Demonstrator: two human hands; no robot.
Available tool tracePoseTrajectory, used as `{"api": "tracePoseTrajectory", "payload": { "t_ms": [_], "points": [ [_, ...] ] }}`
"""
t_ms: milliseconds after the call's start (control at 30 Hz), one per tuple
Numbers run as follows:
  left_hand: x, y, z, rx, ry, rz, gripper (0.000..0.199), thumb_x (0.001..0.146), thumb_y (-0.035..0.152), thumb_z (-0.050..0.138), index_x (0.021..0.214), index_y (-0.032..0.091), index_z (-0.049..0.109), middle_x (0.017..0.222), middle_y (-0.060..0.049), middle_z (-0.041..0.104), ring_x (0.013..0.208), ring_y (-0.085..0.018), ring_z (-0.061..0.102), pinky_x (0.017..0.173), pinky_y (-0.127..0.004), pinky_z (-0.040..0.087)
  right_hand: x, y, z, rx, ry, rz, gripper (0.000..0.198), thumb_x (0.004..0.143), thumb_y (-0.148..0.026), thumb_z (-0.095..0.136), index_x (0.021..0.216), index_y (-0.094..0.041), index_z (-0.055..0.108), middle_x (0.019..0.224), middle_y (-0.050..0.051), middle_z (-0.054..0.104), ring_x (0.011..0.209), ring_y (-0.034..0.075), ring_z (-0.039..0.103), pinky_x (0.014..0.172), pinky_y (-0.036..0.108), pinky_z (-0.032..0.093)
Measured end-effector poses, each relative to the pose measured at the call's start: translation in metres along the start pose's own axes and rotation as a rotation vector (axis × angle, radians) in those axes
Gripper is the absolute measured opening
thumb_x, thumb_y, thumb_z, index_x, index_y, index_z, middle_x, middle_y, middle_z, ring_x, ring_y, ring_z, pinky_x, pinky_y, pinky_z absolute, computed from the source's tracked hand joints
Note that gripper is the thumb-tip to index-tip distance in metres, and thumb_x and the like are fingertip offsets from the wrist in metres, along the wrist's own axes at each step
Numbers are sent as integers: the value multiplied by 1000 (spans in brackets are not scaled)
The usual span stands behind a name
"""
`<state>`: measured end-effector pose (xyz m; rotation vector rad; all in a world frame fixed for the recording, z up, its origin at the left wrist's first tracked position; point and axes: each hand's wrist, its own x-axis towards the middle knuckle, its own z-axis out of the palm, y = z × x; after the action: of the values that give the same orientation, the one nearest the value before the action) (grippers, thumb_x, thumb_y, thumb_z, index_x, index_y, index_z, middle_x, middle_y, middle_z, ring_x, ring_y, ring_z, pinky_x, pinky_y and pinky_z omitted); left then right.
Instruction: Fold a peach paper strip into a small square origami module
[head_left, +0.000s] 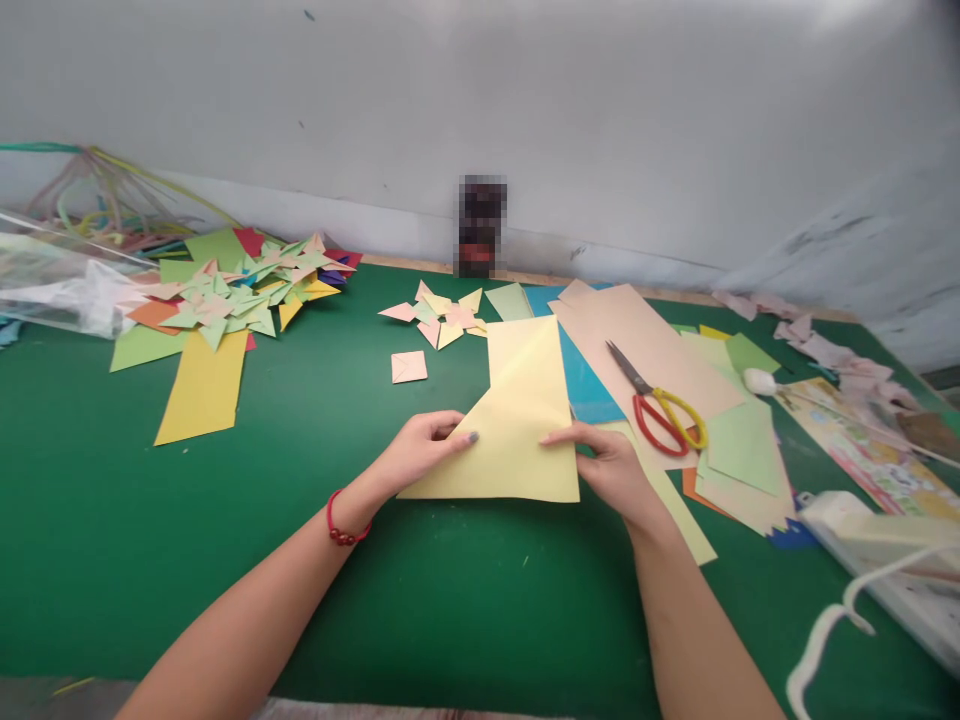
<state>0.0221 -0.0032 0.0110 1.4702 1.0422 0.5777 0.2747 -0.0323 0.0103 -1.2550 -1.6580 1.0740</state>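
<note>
Left hand: our left hand (pixel 420 445) rests on the left edge of the pale yellow sheet (pixel 517 420), fingers bent and pressing the paper; a red bracelet (pixel 341 525) sits on that wrist.
Right hand: our right hand (pixel 611 465) pinches the sheet's lower right corner, thumb on top, closed on the paper.
Pale yellow sheet: it lies between both hands on the green table (pixel 112 520), folded diagonally so a triangular flap overlaps the upright part.
Containers: a clear plastic bag (pixel 60 285) lies well left of the left hand; we cannot tell what it holds. A white tray-like object (pixel 885 550) sits right of the right hand; its contents are unclear.
Scissors: red-and-yellow-handled scissors (pixel 660 405) lie just beyond the right hand on a tan sheet (pixel 637 345).
Blue sheet: a blue sheet (pixel 585 380) lies under the yellow sheet's right edge.
Folded stars: a small group of folded paper stars (pixel 442 315) lies beyond the hands; a larger pile (pixel 240 285) lies far left.
Small pink square: a folded pink square (pixel 409 367) sits just beyond the left hand.
Open room: bare green surface extends near and left of the left hand; the right side is crowded with paper.
</note>
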Motion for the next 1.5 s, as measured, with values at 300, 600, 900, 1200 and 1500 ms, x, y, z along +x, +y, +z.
{"api": "tracePoseTrajectory", "payload": {
  "t_ms": [300,600,900,1200,1500],
  "points": [
    [-5,7,1,-213,-108,3,41,79,39,53,115,19,53,96,-6,66,84,-19,63,67,-27,51,2,2,-1,73,-6,46,11,74,-21,60,76,-25,70,92,1,68,83,18,64,66,29,54],
    [-5,1,5,-107,129,114,44,82,38,51,120,18,48,90,-6,69,83,-20,65,68,-31,54,4,-6,0,-104,44,-68,21,83,-26,49,96,-26,65,99,1,67,92,19,62,80,35,50],
    [-12,-6,0,677,634,918,21,82,14,53,94,27,65,103,1,67,102,-16,58,99,-40,37,0,0,7,-403,256,-366,69,79,-27,57,137,-30,21,117,6,58,104,24,55,90,46,44],
    [-9,-5,2,874,651,883,31,83,11,51,94,36,65,126,4,52,120,-19,43,105,-52,23,4,-2,11,-611,164,-547,39,83,-15,50,116,-34,55,125,-1,52,127,26,33,96,49,41],
    [-8,-5,2,872,677,866,28,81,10,53,94,32,64,127,2,50,121,-20,43,105,-54,21,5,-4,12,-710,215,-590,44,81,-11,52,118,-35,53,126,-5,51,129,25,28,102,52,33]
  ]
}}
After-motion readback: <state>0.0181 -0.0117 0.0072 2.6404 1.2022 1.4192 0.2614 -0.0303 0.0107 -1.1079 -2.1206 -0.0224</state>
